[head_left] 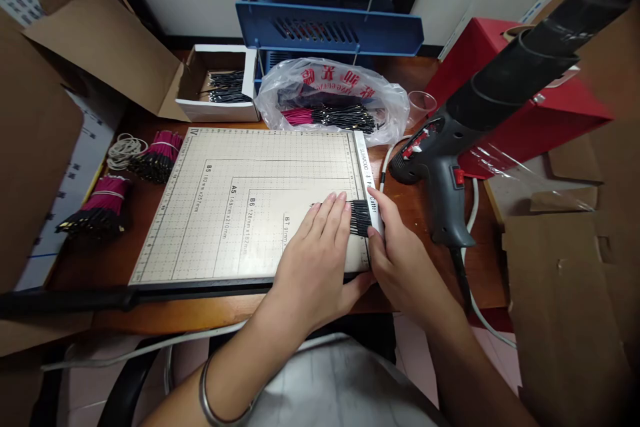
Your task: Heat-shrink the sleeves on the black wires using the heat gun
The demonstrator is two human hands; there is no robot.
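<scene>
Forearms (265,337): bare, angled inward; silver metal bangle (203,390) on left one.
Left hand (317,263): palm down, flattened, fingers straight and together over thin black wires (361,219).
Right hand (395,247): thumb and index parted at white lettered rail (367,177); can't tell if gripping.
Wires: side by side on cream gridded cutter board (220,213), near rail.

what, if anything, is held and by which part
The left hand presses thin black wires flat, partway along; the right hand touches the straight white rail at their ends.
</scene>
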